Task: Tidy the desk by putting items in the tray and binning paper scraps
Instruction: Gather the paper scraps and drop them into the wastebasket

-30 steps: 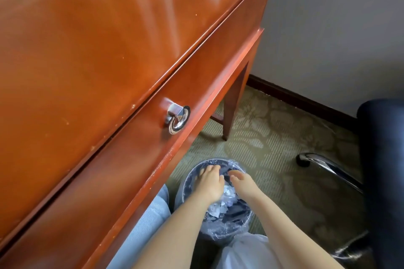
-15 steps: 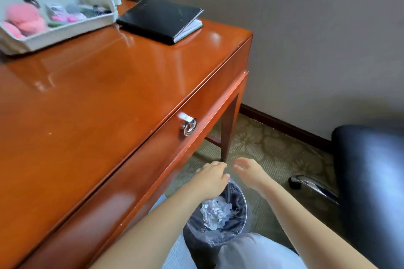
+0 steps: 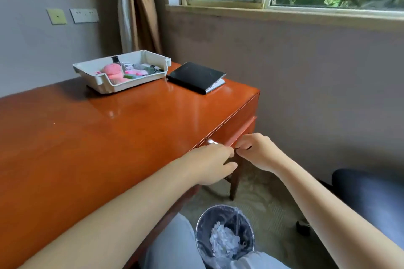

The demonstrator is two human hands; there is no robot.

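The binning step looks finished: crumpled paper [image 3: 225, 241] lies inside the bin [image 3: 203, 218] at the bottom centre of the frame, on the floor beside the person's knees. No scrap is visible on the desk [image 3: 109, 137].

Both hands are in the middle of the frame, at the front edge of the desk, close to the drawer handle [image 3: 212, 142]. The left hand [image 3: 209, 164] has bent fingers, and the right hand [image 3: 258, 150] brings its fingertips together just beside them. The tips of the two hands nearly meet. Whether they pinch a small thing between them or hold nothing, I cannot tell.

The tray [image 3: 140, 82] stands in the upper left-centre of the frame and already holds pink items and some small things. Just beside it, toward the right, lies a black notebook [image 3: 194, 76], the only loose item I see outside the tray.

I judge the task is near its end. If the notebook must go in, the next move calls for a long reach up the frame. Nothing blocks this way, but the notebook is large for the filled tray. A dark chair [image 3: 369, 194] is at the lower right.
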